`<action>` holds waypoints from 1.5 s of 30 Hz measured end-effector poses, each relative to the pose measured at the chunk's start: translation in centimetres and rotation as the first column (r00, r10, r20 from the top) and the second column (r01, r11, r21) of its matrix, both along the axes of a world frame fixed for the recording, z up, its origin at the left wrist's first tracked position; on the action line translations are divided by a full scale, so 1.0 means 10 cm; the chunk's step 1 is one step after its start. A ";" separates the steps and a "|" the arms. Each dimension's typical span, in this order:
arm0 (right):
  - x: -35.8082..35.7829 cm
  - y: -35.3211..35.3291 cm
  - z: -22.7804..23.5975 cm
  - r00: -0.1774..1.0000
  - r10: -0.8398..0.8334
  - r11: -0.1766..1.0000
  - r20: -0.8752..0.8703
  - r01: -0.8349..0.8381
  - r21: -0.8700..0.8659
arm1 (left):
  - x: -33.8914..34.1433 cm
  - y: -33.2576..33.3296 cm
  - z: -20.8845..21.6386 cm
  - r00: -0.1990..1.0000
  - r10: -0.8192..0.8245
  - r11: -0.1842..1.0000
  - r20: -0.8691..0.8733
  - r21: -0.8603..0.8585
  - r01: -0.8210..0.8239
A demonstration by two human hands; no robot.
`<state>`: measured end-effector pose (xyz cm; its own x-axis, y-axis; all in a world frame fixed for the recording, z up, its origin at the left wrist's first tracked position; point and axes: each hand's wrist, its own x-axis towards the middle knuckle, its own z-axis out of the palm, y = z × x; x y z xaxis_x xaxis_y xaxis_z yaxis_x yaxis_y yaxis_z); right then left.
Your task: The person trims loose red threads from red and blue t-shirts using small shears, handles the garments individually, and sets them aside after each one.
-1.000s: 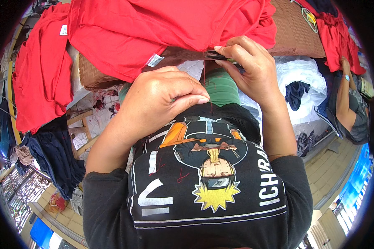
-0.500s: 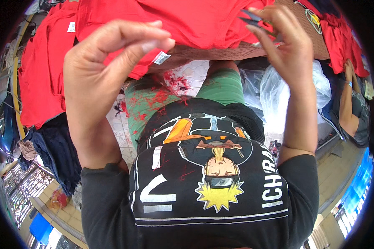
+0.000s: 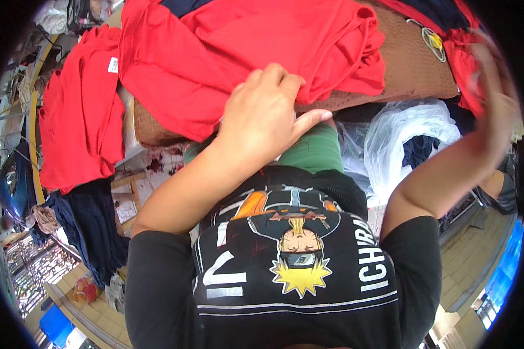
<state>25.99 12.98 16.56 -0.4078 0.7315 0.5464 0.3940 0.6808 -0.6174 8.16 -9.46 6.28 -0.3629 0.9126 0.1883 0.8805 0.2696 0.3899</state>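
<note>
My left hand (image 3: pixel 262 113) is over the near edge of a red fabric garment (image 3: pixel 209 64), back up. Its thumb stretches out to the side, apart from the bent fingers, and nothing shows in its grasp. The garment lies bunched on a brown textured cushion (image 3: pixel 413 70). At the far right, my right hand (image 3: pixel 495 96) is smeared by motion in front of another red and dark blue garment (image 3: pixel 463 55). Its fingers are too blurred to read, and the thread snips seen in it earlier cannot be made out.
A red garment with a white label (image 3: pixel 78 110) hangs at the left, above dark blue cloth (image 3: pixel 90 215). Clear plastic bags (image 3: pixel 390 139) sit right of my green shorts (image 3: pixel 311 148). A looped pale cord (image 3: pixel 434 43) lies on the cushion. Another person's arm (image 3: pixel 496 185) shows at right.
My left hand has come down and right onto the red garment. My right hand has swung out to the far right. The red garment has shifted, baring more of the cushion at its right.
</note>
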 end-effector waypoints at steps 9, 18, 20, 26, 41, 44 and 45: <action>-0.76 -0.53 -1.25 0.719 0.649 0.747 0.248 -0.664 -0.029 | -0.50 0.38 0.02 0.863 0.055 0.968 0.502 0.185 -0.170; -0.75 -0.87 -1.40 0.759 0.603 0.772 0.246 -0.633 0.061 | -0.59 0.20 -0.22 -0.072 -0.319 0.814 0.945 0.235 -0.532; -0.74 -0.85 -1.36 0.756 0.610 0.782 0.239 -0.623 -0.023 | -0.56 0.17 -0.22 -0.064 -0.302 0.828 0.951 0.229 -0.512; -0.79 -0.81 -1.25 0.794 0.590 0.805 0.147 -0.593 -0.020 | -0.55 0.16 -0.29 -0.061 -0.316 0.827 0.947 0.243 -0.507; -0.91 -0.74 -1.06 0.798 0.589 0.776 0.127 -0.602 0.185 | -0.43 0.14 -0.26 0.047 -0.260 0.850 0.965 0.251 -0.463; -0.89 -0.71 -1.08 0.796 0.592 0.781 0.127 -0.605 0.155 | -0.41 0.15 -0.23 0.060 -0.246 0.847 0.967 0.245 -0.471; -0.89 -0.70 -1.08 0.794 0.603 0.782 0.075 -0.607 0.141 | -0.42 0.15 -0.23 0.067 -0.245 0.849 0.967 0.248 -0.466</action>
